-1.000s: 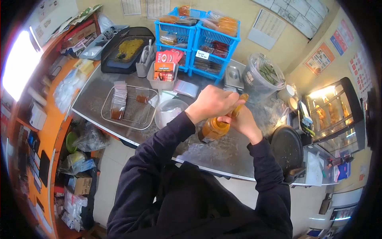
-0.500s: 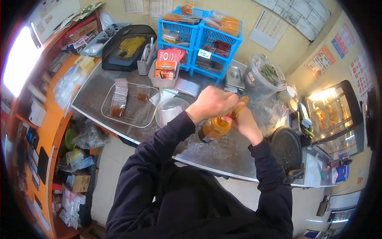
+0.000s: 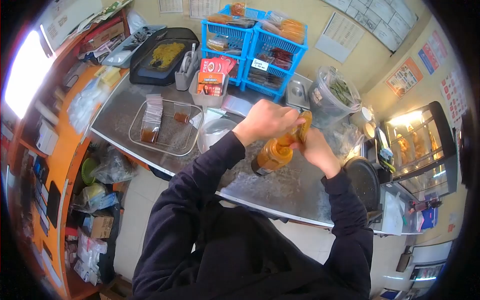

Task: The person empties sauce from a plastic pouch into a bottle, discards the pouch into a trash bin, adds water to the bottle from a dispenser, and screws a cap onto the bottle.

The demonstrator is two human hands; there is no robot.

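Note:
An open jar (image 3: 272,156) of orange-yellow sauce stands on the dark worktop in front of me. Just above its mouth is a small clear plastic bag (image 3: 304,125) with sauce of the same colour in it. My left hand (image 3: 268,121) is closed at the bag's left side, with its fingers curled. My right hand (image 3: 318,150) grips the bag from the right and below, close to the jar's rim. Sauce shows between the hands and the jar's mouth; whether the bag touches the rim I cannot tell.
Left of the jar are a round clear tub (image 3: 212,134) and a wire basket (image 3: 172,142) with small sauce packets. Blue stacked crates (image 3: 274,75) stand behind. A tall clear bucket (image 3: 325,107), a round black tray (image 3: 364,185) and a lit glass cabinet (image 3: 415,150) are on the right.
Both hands have moved slightly up and apart, and the bag shows more fully between them. More of the jar's neck is visible; the view has shifted a little.

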